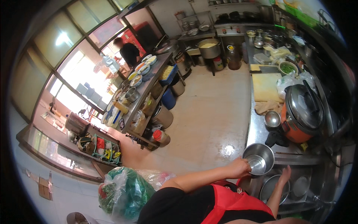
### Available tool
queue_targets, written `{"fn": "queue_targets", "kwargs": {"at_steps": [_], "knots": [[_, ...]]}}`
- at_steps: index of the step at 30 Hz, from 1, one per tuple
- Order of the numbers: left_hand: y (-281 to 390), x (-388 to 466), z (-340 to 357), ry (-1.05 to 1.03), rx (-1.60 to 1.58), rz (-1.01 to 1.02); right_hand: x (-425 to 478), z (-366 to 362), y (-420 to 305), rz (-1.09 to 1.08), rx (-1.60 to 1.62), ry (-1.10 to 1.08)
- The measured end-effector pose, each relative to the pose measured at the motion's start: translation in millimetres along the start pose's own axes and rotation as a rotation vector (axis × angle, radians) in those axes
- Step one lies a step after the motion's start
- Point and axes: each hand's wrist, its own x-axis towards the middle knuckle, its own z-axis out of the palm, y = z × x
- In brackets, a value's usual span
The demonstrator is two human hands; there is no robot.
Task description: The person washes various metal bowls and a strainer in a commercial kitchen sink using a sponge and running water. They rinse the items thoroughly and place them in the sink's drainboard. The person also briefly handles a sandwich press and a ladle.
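My left hand (239, 168) grips the near left side of a round stainless steel pot (259, 156). The pot is tilted so that its shiny inside shows; whether it holds liquid I cannot tell. To the right of it, my right hand (284, 175) is empty, fingers extended, above the steel sink (314, 179). A large round metal basin (270, 190) lies in the sink below and left of that hand. Beside the basin is a smaller round metal piece (300, 187), too blurred to name exactly.
The right counter holds an orange pressure cooker (298, 123), a metal bowl (272, 119), a dark cloth (275, 139) and a cutting board (267, 86). Plastic bags (125, 193) bulge at my left. A steel table (145, 81) carries dishes; a person (130, 53) stands beyond it.
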Motion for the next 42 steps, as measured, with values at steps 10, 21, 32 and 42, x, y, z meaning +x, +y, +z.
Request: {"fn": "queue_targets", "kwargs": {"at_steps": [10, 21, 32, 42], "knots": [[-108.2, -112.6, -41.7, 0.232, 0.063, -0.286, -27.5, 161.0, -65.0, -0.324, -0.169, -0.342], [-223.6, -207.8, -137.3, 0.376, 0.067, -0.463, -123.9, 416.2, -143.7, -0.454, -0.444, -0.868], [-312.4, -181.0, -200.8, 0.438, 0.016, -0.462, -118.6, 529.5, -178.3, -0.29, -0.501, -1.147], [-424.6, -75.6, -282.3, 0.343, 0.128, -0.496, -22.0, 662.5, -193.3, -0.221, -0.273, -1.223]]}}
